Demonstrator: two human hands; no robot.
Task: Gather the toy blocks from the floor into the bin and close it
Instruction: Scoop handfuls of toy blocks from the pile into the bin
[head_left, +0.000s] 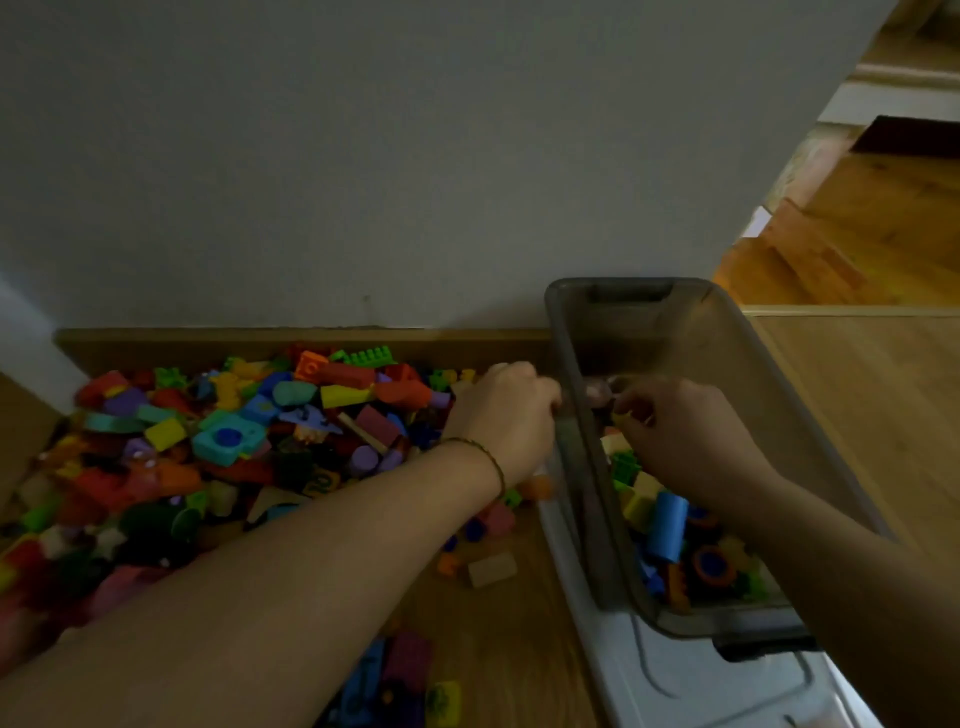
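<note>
Left hand (511, 415) grips the left wall of the bin (597, 519), right beside the block pile (234, 441). Right hand (685, 441) is inside the bin, fingers curled; whether they hold anything, I cannot tell.

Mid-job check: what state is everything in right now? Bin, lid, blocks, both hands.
Translucent grey plastic bin: open, partly filled with blocks.
White plastic lid: off, lying under the bin.
Pile of colourful toy blocks: loose on the floor, left of the bin.
Left hand: grips the bin's left rim.
Right hand: inside the bin, seems to pinch a small yellow block.
</note>
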